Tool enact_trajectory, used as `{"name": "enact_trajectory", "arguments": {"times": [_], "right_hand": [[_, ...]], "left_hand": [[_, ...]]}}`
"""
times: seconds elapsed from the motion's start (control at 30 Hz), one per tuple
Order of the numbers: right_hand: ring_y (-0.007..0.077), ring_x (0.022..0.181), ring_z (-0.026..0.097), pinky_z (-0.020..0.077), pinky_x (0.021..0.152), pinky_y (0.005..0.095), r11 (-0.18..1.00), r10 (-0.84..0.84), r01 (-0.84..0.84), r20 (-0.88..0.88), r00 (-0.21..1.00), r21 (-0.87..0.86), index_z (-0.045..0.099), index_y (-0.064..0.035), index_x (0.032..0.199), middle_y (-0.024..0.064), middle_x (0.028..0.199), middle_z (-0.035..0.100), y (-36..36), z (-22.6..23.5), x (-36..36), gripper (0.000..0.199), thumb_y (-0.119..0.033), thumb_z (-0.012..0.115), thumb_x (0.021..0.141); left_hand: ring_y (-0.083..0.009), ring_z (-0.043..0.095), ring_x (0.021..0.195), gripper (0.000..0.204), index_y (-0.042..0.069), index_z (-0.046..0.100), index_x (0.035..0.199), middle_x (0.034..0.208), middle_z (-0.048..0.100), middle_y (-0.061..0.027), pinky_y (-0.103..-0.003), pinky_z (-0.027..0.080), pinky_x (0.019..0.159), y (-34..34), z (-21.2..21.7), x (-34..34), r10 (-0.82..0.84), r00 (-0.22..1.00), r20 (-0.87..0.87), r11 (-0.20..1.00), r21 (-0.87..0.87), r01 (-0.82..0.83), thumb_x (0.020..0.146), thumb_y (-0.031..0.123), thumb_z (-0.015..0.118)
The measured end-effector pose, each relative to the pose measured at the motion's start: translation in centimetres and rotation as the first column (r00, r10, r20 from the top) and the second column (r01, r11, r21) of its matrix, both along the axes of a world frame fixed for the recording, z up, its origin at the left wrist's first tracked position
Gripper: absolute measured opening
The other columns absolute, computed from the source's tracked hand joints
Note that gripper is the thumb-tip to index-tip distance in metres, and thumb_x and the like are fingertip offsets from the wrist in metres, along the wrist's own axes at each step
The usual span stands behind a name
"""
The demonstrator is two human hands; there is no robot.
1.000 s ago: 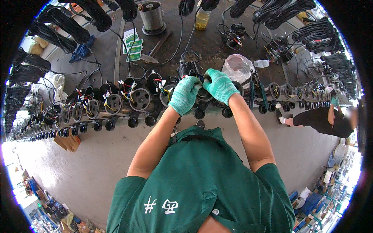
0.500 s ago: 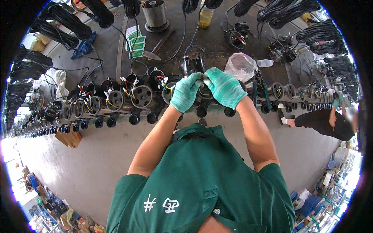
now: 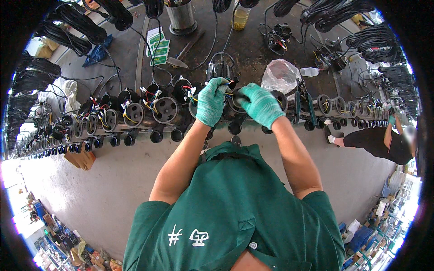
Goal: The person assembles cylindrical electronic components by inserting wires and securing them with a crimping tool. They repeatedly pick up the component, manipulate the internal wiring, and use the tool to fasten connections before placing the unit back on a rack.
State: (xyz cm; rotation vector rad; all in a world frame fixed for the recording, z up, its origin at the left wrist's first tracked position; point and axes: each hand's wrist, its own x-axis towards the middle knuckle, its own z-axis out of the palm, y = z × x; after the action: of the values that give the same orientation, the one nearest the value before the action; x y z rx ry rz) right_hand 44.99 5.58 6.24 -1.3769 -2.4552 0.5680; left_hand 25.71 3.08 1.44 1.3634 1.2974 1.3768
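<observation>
In green knit gloves, both my hands work over a round pump-motor housing in the row along the bench edge. My left hand (image 3: 211, 103) is closed in a pinch on thin coloured wires (image 3: 228, 84) that come out beside its fingertips. A little to the right, my right hand (image 3: 262, 106) has its fingers curled together above the housing's end; what they hold is hidden and slightly smeared. Just beyond the gloves stands a black motor part (image 3: 218, 69) with a looped cable. Left of my hands, a housing with a spoked end (image 3: 166, 109) has loose wires and white connectors.
Pliers (image 3: 298, 101) lean against the row at right, by a clear plastic bag (image 3: 281, 74). Behind lie a knife (image 3: 176, 62), green-and-white cards (image 3: 160, 51) and a metal cylinder (image 3: 181, 19). Black cable coils (image 3: 74, 27) hang around. A co-worker (image 3: 379, 143) is at far right.
My hands have moved apart from their touching position; the left shifted slightly left, the right slightly right and down. Coloured wires now show between them.
</observation>
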Motion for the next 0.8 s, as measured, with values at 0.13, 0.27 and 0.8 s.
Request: {"name": "enact_trajectory", "arguments": {"times": [0.13, 0.27, 0.8], "right_hand": [[0.0397, 0.102, 0.067, 0.0558, 0.087, 0.0494, 0.995, -0.102, 0.102, 0.07, 0.992, 0.005, 0.073, -0.0082, 0.111, 0.0173, 0.105, 0.068, -1.0, -1.7, -2.8, 0.031, -0.029, 0.076, 0.089], [0.0357, 0.1, 0.068, 0.0571, 0.085, 0.0476, 0.976, -0.188, 0.176, 0.093, 0.978, 0.129, 0.073, -0.0097, 0.105, 0.0139, 0.102, 0.069, -1.1, -2.9, -4.4, 0.028, -0.028, 0.078, 0.085], [0.0429, 0.098, 0.067, 0.0542, 0.085, 0.0513, 0.963, -0.269, 0.268, -0.105, 0.957, -0.024, 0.07, -0.0059, 0.101, 0.0204, 0.103, 0.07, -0.4, -2.3, -0.8, 0.025, -0.03, 0.066, 0.094]], "left_hand": [[-0.0144, 0.068, 0.084, 0.016, 0.001, 0.067, 0.117, 0.093, 0.073, -0.008, -0.03, 0.055, 0.08, 0.1, -0.3, 0.0, 0.01, 0.999, 0.05, 1.0, 0.026, -0.011, 0.102, 0.004, 0.061], [-0.0131, 0.067, 0.083, 0.017, 0.001, 0.067, 0.117, 0.094, 0.073, -0.0074, -0.029, 0.054, 0.079, 0.0, -0.4, 0.0, 0.026, 1.0, 0.017, 0.999, 0.034, -0.027, 0.102, 0.005, 0.062], [-0.021, 0.073, 0.084, 0.014, 0.003, 0.07, 0.113, 0.095, 0.076, -0.0129, -0.032, 0.056, 0.077, 0.0, 0.3, 0.4, 0.053, 0.994, -0.093, 0.997, 0.068, -0.046, 0.102, 0.008, 0.064]]}}
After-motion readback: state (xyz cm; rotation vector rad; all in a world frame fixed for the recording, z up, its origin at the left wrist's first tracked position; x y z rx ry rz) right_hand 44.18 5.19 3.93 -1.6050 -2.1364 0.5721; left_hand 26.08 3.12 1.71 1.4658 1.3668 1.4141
